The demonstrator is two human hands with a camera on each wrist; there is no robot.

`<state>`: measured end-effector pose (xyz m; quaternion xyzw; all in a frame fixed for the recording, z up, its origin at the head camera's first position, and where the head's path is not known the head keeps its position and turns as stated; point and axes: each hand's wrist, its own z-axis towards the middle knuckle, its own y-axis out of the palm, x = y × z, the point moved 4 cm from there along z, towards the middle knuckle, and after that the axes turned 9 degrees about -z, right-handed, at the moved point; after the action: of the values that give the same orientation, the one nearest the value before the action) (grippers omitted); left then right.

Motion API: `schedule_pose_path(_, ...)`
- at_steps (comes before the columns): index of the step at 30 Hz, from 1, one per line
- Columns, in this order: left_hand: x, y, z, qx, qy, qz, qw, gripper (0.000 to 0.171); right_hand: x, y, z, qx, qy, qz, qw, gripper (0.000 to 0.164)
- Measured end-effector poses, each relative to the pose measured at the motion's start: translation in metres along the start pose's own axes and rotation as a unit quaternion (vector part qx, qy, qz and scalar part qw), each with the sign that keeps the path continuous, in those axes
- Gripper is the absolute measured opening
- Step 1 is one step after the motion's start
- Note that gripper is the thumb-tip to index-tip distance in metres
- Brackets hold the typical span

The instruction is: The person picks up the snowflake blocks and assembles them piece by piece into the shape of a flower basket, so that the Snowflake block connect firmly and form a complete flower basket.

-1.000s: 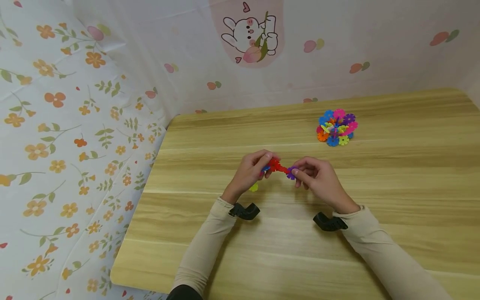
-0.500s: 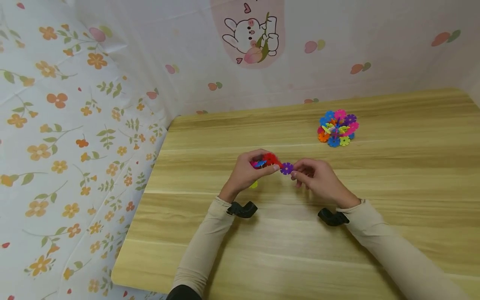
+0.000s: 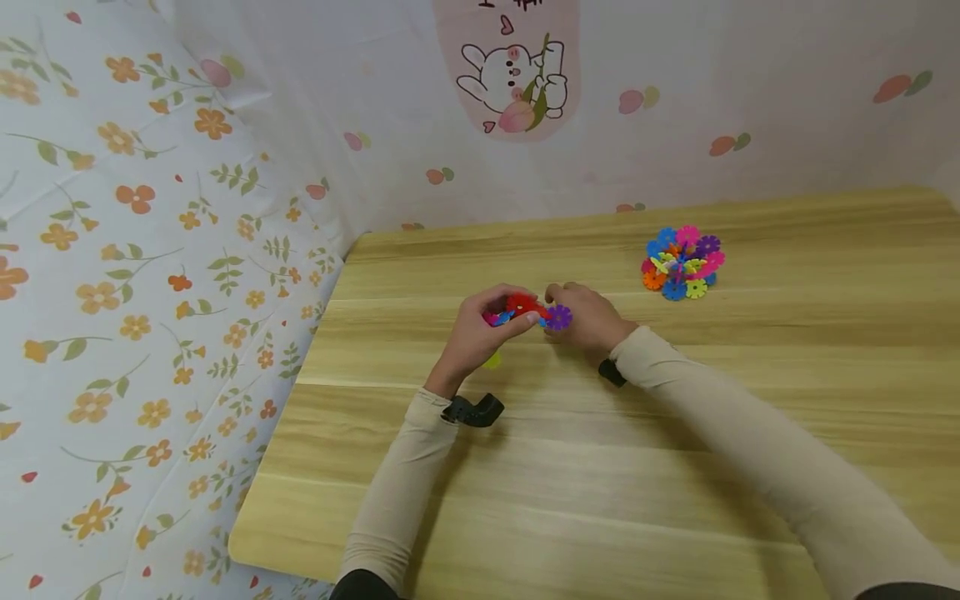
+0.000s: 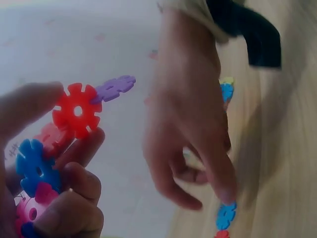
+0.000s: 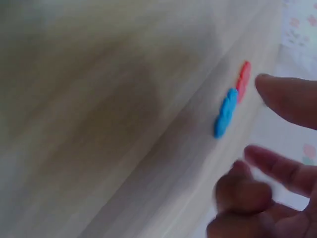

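Note:
My left hand [image 3: 474, 333] grips a chain of joined flower-shaped plastic discs. In the left wrist view the chain has a red disc [image 4: 88, 118], a purple disc [image 4: 115, 88] at its free end, a blue disc [image 4: 28, 171] and a pink disc [image 4: 24, 210] low in the palm. My right hand [image 3: 588, 321] holds nothing and is over the table behind the chain, its thumb and fingers apart in the right wrist view. Just beyond its fingertips, a loose blue disc [image 5: 226, 113] and red disc [image 5: 243, 82] lie on the wood.
A round multicoloured cluster of joined discs [image 3: 684, 265] stands at the back right of the wooden table [image 3: 570, 508]. A yellow disc [image 3: 492, 361] shows beneath my left wrist. Patterned cloth [image 3: 300, 100] hangs behind and to the left.
My right hand has let go of the purple disc and moved forward and left behind the chain. The left hand still holds the chain, now slightly further left.

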<state>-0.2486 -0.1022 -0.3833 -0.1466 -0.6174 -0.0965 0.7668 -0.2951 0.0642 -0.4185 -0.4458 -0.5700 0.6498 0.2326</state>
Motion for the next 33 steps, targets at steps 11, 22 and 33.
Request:
schedule_pose_path(11,0.001,0.004,0.004,0.007,-0.006,-0.032,0.9994,0.025,0.000,0.009,0.007,-0.044,0.026,0.029,0.998,0.025)
schedule_pose_path(22,-0.006,0.008,0.006,0.007,-0.011,-0.029,0.9995,0.028,0.022,-0.002,-0.035,-0.017,0.015,0.243,0.970,0.009)
schedule_pose_path(33,-0.007,0.013,0.008,0.017,-0.019,-0.028,0.9993,0.022,0.013,-0.031,-0.095,0.228,0.016,0.309,0.923,0.009)
